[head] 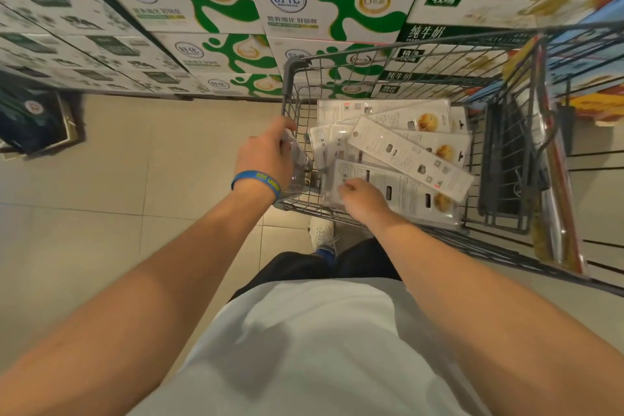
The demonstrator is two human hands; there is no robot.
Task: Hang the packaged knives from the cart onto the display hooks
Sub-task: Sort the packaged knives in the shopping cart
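While both arms reach out to 12 o'clock, left grip (268, 154) clamps a clear pack (299, 160) at the cart (291, 78) rim; right grip (363, 196) curls onto the packaged knives (410, 154) inside, can't tell if clamped.

Pale beige floor tiles (101, 213) with thin grout lines run up to a wall of stacked milk cartons (209, 0), white with green splashes. Dark green "Selected Meadow" cartons (499, 0) stand at right, and a dark box (33, 125) sits on the floor at left.
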